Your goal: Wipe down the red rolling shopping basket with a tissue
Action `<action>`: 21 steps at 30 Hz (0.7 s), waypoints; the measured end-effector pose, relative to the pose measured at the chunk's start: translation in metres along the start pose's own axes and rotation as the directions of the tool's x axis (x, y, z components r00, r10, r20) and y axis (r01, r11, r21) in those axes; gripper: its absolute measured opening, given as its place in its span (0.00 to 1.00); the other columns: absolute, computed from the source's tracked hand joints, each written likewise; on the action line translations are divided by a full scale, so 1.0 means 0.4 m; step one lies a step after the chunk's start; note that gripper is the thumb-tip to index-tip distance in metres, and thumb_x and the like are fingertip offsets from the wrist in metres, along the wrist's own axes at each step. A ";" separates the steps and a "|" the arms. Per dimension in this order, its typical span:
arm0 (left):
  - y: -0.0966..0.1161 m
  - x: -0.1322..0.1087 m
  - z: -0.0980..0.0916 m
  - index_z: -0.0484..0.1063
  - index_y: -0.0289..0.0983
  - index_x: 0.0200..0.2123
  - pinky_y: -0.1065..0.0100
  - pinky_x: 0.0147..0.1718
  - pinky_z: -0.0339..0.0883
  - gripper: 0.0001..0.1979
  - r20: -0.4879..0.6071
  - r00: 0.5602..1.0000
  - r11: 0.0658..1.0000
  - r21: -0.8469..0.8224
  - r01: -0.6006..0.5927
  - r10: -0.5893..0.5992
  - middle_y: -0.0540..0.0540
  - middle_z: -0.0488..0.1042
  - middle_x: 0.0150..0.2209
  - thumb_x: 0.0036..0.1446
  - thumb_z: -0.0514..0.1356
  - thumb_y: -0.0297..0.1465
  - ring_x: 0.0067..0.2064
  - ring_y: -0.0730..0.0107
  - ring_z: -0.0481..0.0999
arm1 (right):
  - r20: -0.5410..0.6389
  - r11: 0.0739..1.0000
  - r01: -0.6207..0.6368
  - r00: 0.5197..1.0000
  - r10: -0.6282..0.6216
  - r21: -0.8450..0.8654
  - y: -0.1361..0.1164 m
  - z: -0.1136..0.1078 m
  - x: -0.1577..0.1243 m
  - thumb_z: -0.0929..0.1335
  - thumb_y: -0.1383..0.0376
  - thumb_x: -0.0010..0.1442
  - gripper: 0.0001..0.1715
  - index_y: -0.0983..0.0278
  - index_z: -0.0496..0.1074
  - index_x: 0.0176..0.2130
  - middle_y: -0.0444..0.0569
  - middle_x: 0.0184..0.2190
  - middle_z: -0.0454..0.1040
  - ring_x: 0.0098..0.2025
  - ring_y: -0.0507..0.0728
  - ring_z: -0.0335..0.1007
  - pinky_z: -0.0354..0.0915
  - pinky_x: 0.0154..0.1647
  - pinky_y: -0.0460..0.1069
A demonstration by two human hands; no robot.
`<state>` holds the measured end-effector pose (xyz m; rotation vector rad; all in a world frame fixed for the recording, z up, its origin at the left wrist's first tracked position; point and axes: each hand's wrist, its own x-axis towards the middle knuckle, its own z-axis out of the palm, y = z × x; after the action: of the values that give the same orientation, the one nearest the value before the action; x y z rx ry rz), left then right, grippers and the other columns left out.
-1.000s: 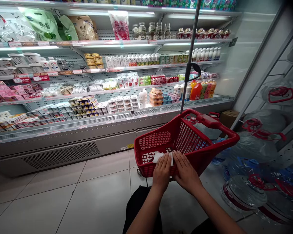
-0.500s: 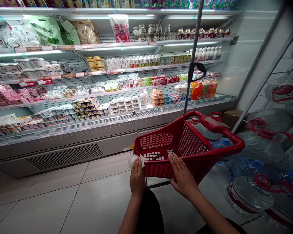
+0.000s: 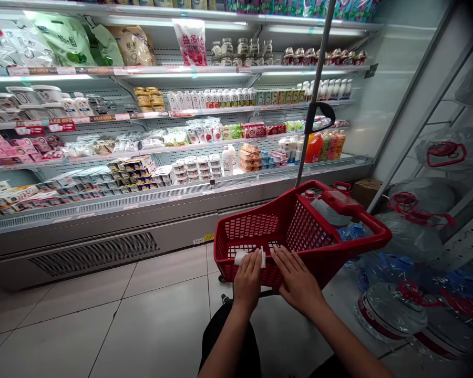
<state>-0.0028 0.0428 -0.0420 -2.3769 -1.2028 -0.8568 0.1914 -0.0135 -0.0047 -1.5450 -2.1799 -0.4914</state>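
A red plastic shopping cart (image 3: 327, 268) with mesh sides stands in front of me, its basket holding nothing that I can make out. My left hand (image 3: 247, 283) presses a white wipe (image 3: 240, 257) onto the cart's near top rim, with the fingers together over it. Beside it, on the right, my right hand (image 3: 297, 283) lies on the same rim with its fingers stretched out flat and nothing in them. The two hands are close but apart.
A long chiller shelf (image 3: 173, 202) of dairy goods runs behind the cart. A dark pole with a black handle (image 3: 319, 118) rises at the cart's far side. Large water bottles (image 3: 392, 310) crowd the right, near a cardboard box (image 3: 364, 191). Tiled floor (image 3: 153, 325) lies at left.
My left hand has slid the wipe rightward along the rim from the cart's left corner, closer to my right hand. The right hand stays on the rim. The view has shifted slightly.
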 end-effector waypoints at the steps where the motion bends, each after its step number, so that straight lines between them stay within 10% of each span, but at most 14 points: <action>1: -0.023 -0.008 -0.009 0.53 0.36 0.74 0.56 0.66 0.66 0.38 -0.003 1.000 1.000 0.006 0.001 -0.001 0.42 0.67 0.68 0.61 0.50 0.15 0.69 0.62 0.66 | -0.002 1.000 -0.022 1.000 0.022 -0.017 0.008 -0.012 -0.004 0.66 0.67 0.58 0.58 0.61 0.34 0.77 0.50 0.78 0.37 0.78 0.64 0.39 0.47 0.76 0.63; 5: -0.051 -0.022 -0.030 0.55 0.35 0.73 0.54 0.66 0.66 0.36 -0.016 0.996 0.995 0.038 0.089 -0.089 0.41 0.67 0.68 0.62 0.49 0.15 0.68 0.59 0.68 | -0.013 0.996 -0.089 0.996 0.088 -0.030 0.016 -0.032 -0.017 0.68 0.65 0.58 0.59 0.57 0.36 0.77 0.49 0.79 0.33 0.78 0.68 0.37 0.47 0.75 0.65; 14: 0.133 0.066 0.021 0.54 0.33 0.73 0.57 0.68 0.63 0.34 -0.017 1.000 0.997 -0.073 0.020 -0.021 0.42 0.63 0.71 0.65 0.50 0.18 0.71 0.62 0.64 | -0.039 0.997 -0.071 0.997 0.070 -0.020 0.011 -0.004 -0.020 0.67 0.64 0.57 0.59 0.63 0.35 0.77 0.53 0.78 0.37 0.77 0.67 0.40 0.47 0.76 0.65; 21: -0.008 0.011 -0.032 0.46 0.36 0.76 0.56 0.67 0.65 0.40 -0.001 0.999 0.999 0.011 -0.038 0.038 0.41 0.63 0.70 0.61 0.48 0.15 0.71 0.63 0.63 | 0.001 0.997 -0.001 1.000 0.001 -0.075 0.094 -0.066 -0.031 0.64 0.68 0.59 0.55 0.59 0.37 0.77 0.48 0.78 0.42 0.77 0.61 0.43 0.47 0.76 0.62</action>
<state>-0.0079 0.0403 -0.0293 -2.3819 -1.1546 -0.8375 0.2342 -0.0249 0.0130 -1.5858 -2.1843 -0.5788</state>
